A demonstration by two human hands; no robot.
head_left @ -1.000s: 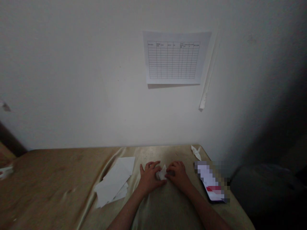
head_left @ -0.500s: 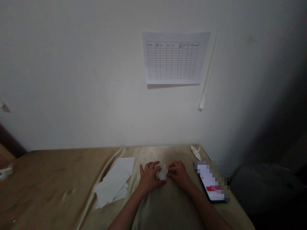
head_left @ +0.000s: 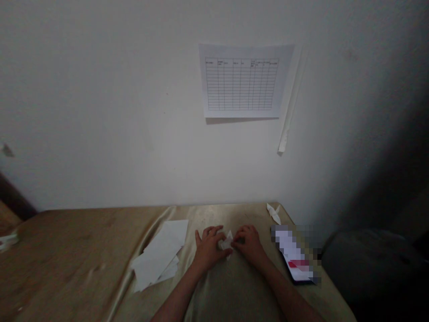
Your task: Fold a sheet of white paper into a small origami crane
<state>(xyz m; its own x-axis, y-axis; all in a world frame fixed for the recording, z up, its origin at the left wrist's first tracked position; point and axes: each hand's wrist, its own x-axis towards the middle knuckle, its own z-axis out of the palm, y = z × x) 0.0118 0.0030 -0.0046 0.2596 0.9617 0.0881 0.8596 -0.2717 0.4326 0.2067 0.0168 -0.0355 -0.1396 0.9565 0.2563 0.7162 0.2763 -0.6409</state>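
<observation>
I find the small paper (head_left: 226, 244) apparently part-folded, grasped by my left fingers (head_left: 225, 253) and pinched by my right fingers (head_left: 241, 234), one seemingly finished folded piece (head_left: 274, 215) beyond the latter, flat sheets (head_left: 162, 248) left of the former.

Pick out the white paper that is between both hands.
The small folded piece between the left hand and right hand. The overlapping sheets lie apart to its left; the other folded piece lies beyond the phone.
</observation>
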